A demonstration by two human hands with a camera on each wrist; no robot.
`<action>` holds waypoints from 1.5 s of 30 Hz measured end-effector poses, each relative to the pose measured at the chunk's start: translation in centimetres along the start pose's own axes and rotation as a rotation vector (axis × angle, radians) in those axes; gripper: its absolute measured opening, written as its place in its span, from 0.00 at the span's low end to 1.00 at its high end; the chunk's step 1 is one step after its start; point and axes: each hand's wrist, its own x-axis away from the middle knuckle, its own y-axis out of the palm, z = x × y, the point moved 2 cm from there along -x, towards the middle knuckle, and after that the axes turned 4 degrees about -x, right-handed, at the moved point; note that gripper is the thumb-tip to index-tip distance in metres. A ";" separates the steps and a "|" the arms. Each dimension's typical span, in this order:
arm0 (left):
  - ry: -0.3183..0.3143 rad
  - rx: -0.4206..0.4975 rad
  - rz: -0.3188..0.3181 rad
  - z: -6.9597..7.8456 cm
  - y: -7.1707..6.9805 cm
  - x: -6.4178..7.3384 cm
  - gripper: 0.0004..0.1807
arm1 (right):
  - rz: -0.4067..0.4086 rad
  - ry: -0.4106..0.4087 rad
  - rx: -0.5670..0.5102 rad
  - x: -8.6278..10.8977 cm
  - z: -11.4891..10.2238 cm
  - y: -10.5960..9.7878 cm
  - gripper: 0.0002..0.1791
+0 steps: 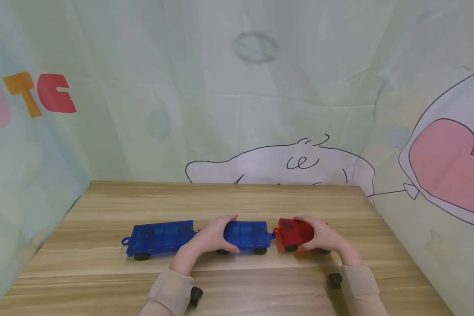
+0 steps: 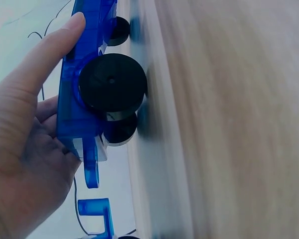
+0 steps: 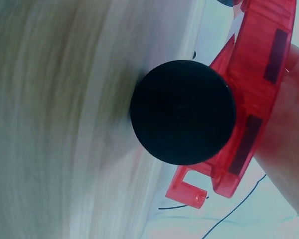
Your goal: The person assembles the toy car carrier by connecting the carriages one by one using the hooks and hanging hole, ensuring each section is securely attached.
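Note:
My left hand [image 1: 210, 236] grips the middle blue toy train car [image 1: 248, 235] by its sides, thumb on the near edge and fingers at the far edge. My right hand [image 1: 327, 238] holds the red toy train car [image 1: 292, 231] the same way. Between these two, the blue car's hook overlaps the red car's loop in the head view. In the left wrist view, black wheels [image 2: 112, 83] stand out from the translucent blue body. A large black wheel [image 3: 183, 112] and a red hook [image 3: 187, 193] show in the right wrist view.
To the left, a longer blue car [image 1: 162, 239] stands on the wooden table [image 1: 256, 283], with a ring at its left end; my left hand covers part of its right end. A printed curtain [image 1: 237, 101] hangs around the table's back and sides.

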 end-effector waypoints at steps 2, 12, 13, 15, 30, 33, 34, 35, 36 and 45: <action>0.004 0.003 -0.001 0.1 0.0 0.0 0.52 | -0.002 -0.002 0.000 0.0 0.0 0.0 0.45; 0.006 0.006 0.002 0.3 0.0 0.1 0.52 | 0.001 0.005 0.006 0.0 -0.3 0.1 0.46; 0.007 0.006 0.002 0.4 0.0 0.1 0.52 | 0.002 0.008 0.007 0.0 -0.2 0.1 0.46; 0.008 0.005 0.002 0.4 0.0 0.1 0.52 | 0.002 0.013 0.014 0.0 -0.2 0.1 0.46; 0.007 -0.006 -0.002 0.3 0.3 0.0 0.52 | 0.020 0.018 0.086 -0.1 -0.1 0.3 0.46; 0.005 -0.008 -0.006 0.3 0.3 -0.1 0.52 | 0.020 0.025 0.096 0.0 0.0 0.3 0.47; 0.004 -0.007 -0.007 0.3 0.3 -0.1 0.52 | 0.021 0.029 0.101 0.0 0.1 0.3 0.47; 0.002 -0.006 -0.009 0.3 0.4 -0.1 0.52 | 0.021 0.035 0.101 0.0 0.1 0.3 0.47; 0.001 -0.006 -0.012 0.3 0.4 -0.1 0.52 | 0.020 0.040 0.101 0.0 0.2 0.3 0.47; 0.002 -0.015 -0.024 0.4 0.3 -0.1 0.53 | 0.021 0.031 0.117 0.0 0.3 0.3 0.48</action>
